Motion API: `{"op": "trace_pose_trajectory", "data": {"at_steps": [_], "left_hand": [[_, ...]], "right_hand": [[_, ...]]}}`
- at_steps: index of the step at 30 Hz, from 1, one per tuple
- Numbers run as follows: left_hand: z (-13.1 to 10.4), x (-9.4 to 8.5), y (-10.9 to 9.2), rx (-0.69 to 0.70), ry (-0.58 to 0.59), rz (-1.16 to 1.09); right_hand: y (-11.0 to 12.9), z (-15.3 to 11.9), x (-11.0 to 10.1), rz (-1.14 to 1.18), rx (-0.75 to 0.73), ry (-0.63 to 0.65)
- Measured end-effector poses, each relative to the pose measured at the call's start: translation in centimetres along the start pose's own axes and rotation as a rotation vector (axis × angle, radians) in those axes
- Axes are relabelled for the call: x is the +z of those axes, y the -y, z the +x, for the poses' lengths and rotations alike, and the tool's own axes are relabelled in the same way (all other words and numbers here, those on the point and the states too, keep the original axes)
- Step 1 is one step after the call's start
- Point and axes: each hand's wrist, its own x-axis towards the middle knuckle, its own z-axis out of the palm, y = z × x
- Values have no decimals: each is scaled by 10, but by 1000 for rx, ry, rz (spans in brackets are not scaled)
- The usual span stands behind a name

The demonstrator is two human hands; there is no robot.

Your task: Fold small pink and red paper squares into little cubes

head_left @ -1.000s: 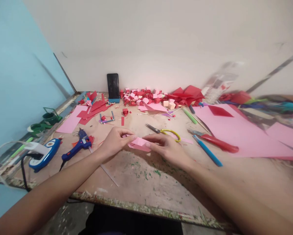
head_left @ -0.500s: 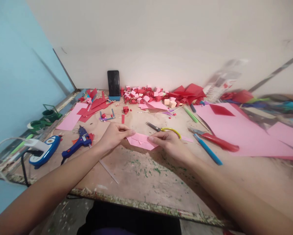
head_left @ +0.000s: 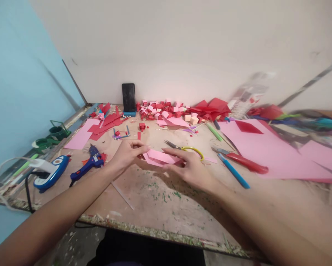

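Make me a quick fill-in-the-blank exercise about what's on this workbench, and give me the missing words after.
1. The left hand and right hand hold a folded paper coloured ____.
2. On the scissors, the handle colour is ____.
3. The phone stands in a holder coloured ____.
4. The glue gun lies nearer the person's ____ hand.

Missing words: pink; yellow; blue; left.

We read no text, brand or number here. The pale label (head_left: 95, 159) on the glue gun (head_left: 86, 168) is too small; the bottle (head_left: 247, 98) is too blurred.
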Motion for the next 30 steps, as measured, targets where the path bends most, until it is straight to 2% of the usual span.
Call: {"op": "trace_pose_trajectory", "data": {"at_steps": [3,6,9,13,15,17,20,23,26,28,30], "left_hand": [[-3,3,-3,33,4,-22],[-7,7,-9,22,17,-104],[-11,11,-10,-51,71,-195],[-16,16,-1,-133,209,-126],[-17,18,4,-100,257,-72],[-17,18,5,-16,241,-41],[-14,17,3,95,117,-3],[-13,16,0,145,18,25],[-14,16,-1,158,15,48],[-15,16,0,170,39,58],[-16,15,-1,192,61,76]], "right_hand": [[9,-4,4,-21,-90,29],[15,-4,6,62,1,10],[14,-3,7,136,104,-32],[12,-2,12,236,166,-51],[11,-2,14,280,169,-56],[11,-2,16,305,167,-62],[11,-1,17,362,220,-20],[11,0,15,435,239,139],[10,0,12,451,212,258],[10,0,10,498,232,219],[8,0,10,576,271,124]]}}
